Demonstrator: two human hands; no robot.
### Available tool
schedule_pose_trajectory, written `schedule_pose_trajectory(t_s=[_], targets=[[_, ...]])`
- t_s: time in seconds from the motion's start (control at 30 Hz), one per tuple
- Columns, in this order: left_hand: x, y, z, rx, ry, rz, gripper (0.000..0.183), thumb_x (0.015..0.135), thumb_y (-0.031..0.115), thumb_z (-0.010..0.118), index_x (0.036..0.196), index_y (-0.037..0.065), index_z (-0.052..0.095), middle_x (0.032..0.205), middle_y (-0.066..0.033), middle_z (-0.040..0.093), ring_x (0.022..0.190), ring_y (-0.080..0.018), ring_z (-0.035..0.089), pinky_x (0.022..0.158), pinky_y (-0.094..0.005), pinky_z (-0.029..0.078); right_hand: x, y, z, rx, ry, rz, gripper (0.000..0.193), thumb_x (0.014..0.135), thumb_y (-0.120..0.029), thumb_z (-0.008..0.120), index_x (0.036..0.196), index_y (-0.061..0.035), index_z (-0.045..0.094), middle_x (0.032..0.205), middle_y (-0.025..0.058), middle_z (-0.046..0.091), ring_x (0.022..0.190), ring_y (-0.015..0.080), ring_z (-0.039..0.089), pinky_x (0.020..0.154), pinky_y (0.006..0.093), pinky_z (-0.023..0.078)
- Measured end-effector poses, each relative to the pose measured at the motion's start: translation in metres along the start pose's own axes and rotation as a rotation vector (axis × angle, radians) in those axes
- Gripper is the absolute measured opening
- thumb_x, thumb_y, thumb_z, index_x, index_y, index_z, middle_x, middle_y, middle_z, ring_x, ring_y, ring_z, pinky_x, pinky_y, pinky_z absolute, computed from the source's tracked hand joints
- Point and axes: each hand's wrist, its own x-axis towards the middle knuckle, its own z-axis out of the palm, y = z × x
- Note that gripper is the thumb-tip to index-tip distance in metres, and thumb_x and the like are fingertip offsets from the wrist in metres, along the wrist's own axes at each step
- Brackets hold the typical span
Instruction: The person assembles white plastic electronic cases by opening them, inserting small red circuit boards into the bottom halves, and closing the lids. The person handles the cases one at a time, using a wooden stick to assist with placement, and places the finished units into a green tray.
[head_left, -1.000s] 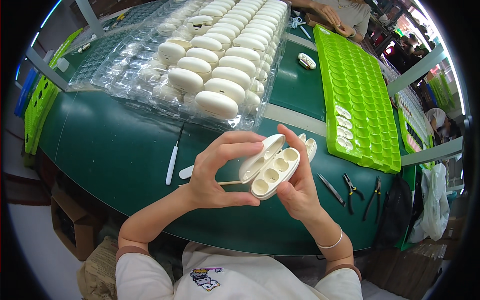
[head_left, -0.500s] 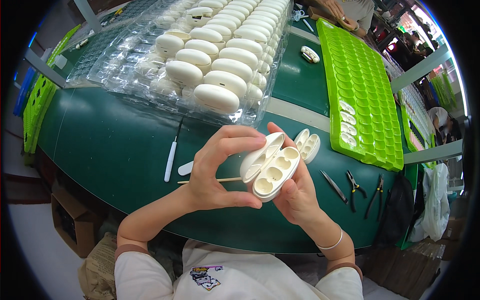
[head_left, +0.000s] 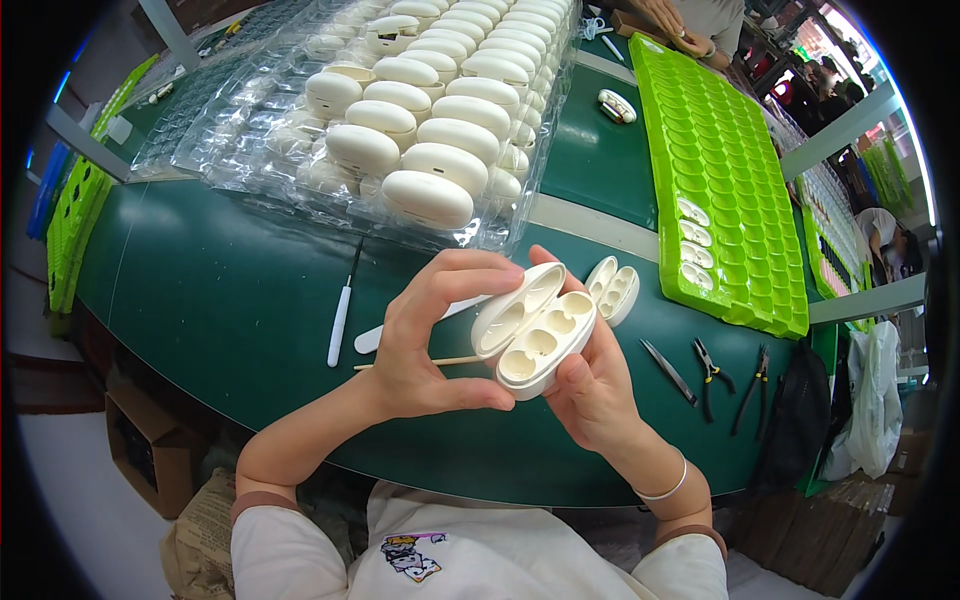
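Between my two hands is a cream-white earbud charging case point(head_left: 540, 345), its lid raised and its round wells showing. My left hand point(head_left: 425, 340) grips the lid with the fingers and has its thumb by the lower end of the base. My right hand point(head_left: 597, 385) wraps the base from the right, thumb along its side. Just behind my right fingers, a second open case point(head_left: 613, 290) lies on the green table point(head_left: 240, 270). A thin wooden stick point(head_left: 455, 360) and a white flat tool point(head_left: 370, 340) lie partly hidden behind my left hand.
Clear plastic trays point(head_left: 260, 150) hold rows of closed white cases point(head_left: 428, 198) ahead. A green moulded tray point(head_left: 720, 190) with several white parts stands right. Tweezers point(head_left: 668, 371), pliers point(head_left: 711, 377) and a white-handled screwdriver point(head_left: 341, 325) lie around. Another person's hands point(head_left: 685, 30) are at the far side.
The case has shifted slightly left and turned a little, with the lid tipped further back. Both hands keep their hold. More of the white flat tool shows beyond my left hand.
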Motion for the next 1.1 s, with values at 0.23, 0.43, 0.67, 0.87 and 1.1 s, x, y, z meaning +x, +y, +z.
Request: schedule_pose_trajectory(t_s=[0.23, 0.43, 0.67, 0.87, 1.1], targets=[[0.000, 0.001, 0.000, -0.023, 0.009, -0.017, 0.068, 0.067, 0.045, 0.071, 0.114, 0.002, 0.048, 0.108, -0.0163, 0.052, 0.100, -0.0273, 0.052, 0.086, -0.0362, 0.041, 0.001, -0.002, 0.001, -0.039, 0.018, -0.022, 0.082, 0.079, -0.028, 0.066, 0.138, -0.0028, 0.015, 0.131, 0.0097, 0.035, 0.119, 0.0169, 0.037, 0.097, 0.0293, 0.033], [0.001, 0.001, -0.004, -0.015, 0.043, -0.013, 0.057, 0.080, 0.048, 0.055, 0.112, 0.001, 0.048, 0.108, -0.0172, 0.052, 0.102, -0.0281, 0.051, 0.087, -0.0376, 0.039, 0.001, 0.000, 0.000, -0.070, 0.042, -0.006, 0.087, 0.075, -0.033, 0.068, 0.138, -0.0030, 0.015, 0.127, 0.0101, 0.037, 0.114, 0.0189, 0.043, 0.089, 0.0324, 0.041], [0.002, 0.001, -0.005, -0.030, 0.066, -0.003, 0.052, 0.083, 0.045, 0.052, 0.109, 0.000, 0.049, 0.107, -0.0174, 0.052, 0.100, -0.0271, 0.051, 0.087, -0.0366, 0.039, 0.001, 0.000, 0.002, -0.111, 0.097, 0.029, 0.101, 0.068, -0.052, 0.068, 0.137, -0.0015, 0.014, 0.119, 0.0110, 0.045, 0.101, 0.0211, 0.055, 0.073, 0.0354, 0.055], [0.001, 0.000, -0.006, -0.073, 0.071, 0.007, 0.052, 0.083, 0.045, 0.052, 0.108, -0.001, 0.049, 0.107, -0.0177, 0.051, 0.100, -0.0264, 0.050, 0.088, -0.0362, 0.038, 0.001, -0.003, 0.008, -0.026, 0.106, 0.061, 0.105, 0.065, -0.058, 0.067, 0.136, -0.0011, 0.015, 0.111, 0.0100, 0.050, 0.092, 0.0190, 0.059, 0.067, 0.0320, 0.055], [0.002, 0.000, -0.006, -0.078, 0.063, 0.031, 0.053, 0.082, 0.043, 0.054, 0.109, -0.002, 0.048, 0.107, -0.0187, 0.051, 0.101, -0.0266, 0.050, 0.088, -0.0367, 0.038, -0.001, 0.000, 0.004, -0.073, 0.110, 0.038, 0.108, 0.063, -0.056, 0.070, 0.137, -0.0018, 0.011, 0.109, 0.0095, 0.051, 0.090, 0.0190, 0.060, 0.066, 0.0321, 0.056]])
